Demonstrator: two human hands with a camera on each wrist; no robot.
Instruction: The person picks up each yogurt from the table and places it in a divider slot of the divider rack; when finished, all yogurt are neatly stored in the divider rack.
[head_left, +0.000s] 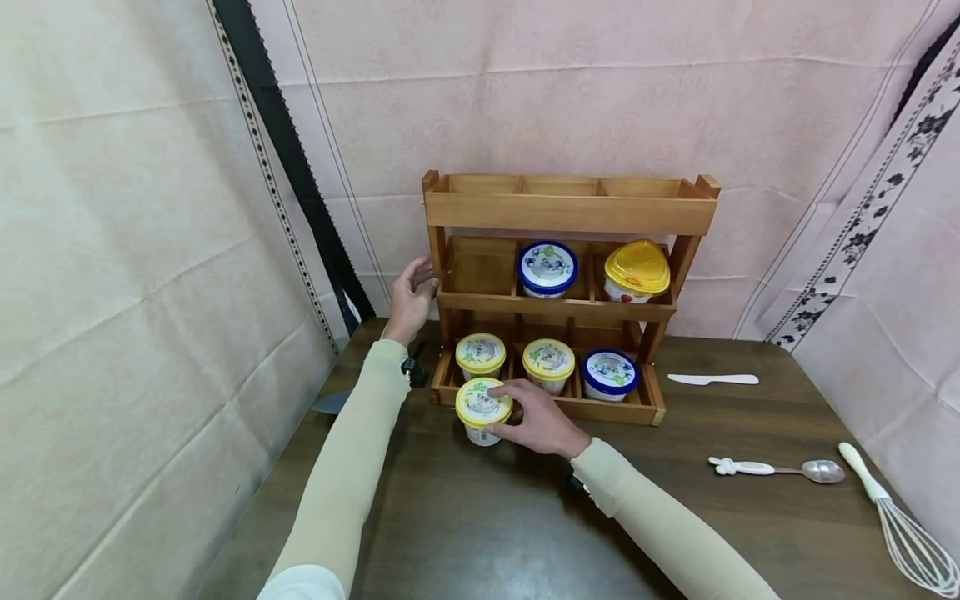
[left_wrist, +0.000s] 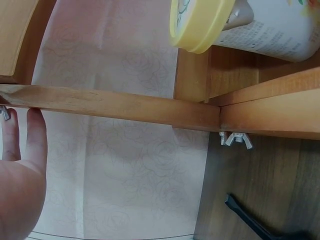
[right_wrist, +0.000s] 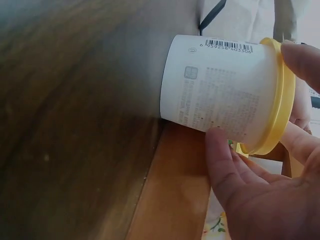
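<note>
In front of the rack's lower left corner, my right hand [head_left: 542, 419] grips a white tub with a yellow lid [head_left: 483, 403]. The right wrist view has the fingers on the lid's rim and the side of this tub [right_wrist: 215, 90], its barcode showing. My left hand [head_left: 412, 302] touches the left post of a wooden rack [head_left: 570, 214], fingertips against the post [left_wrist: 125, 106] in the left wrist view. On the rack's bottom tier stand two yellow-lidded tubs [head_left: 548, 360] and a blue-lidded tub [head_left: 611, 372]. The middle tier carries another blue-lidded tub [head_left: 547, 267] and a tub with a raised yellow lid [head_left: 637, 268].
Right of the rack lie a white knife [head_left: 712, 379], a spoon with a white handle [head_left: 776, 469] and a whisk [head_left: 903, 525]. A dark utensil [head_left: 331, 402] lies partly behind my left arm. Pale cloth [head_left: 600, 100] hangs behind the dark wooden table [head_left: 487, 517].
</note>
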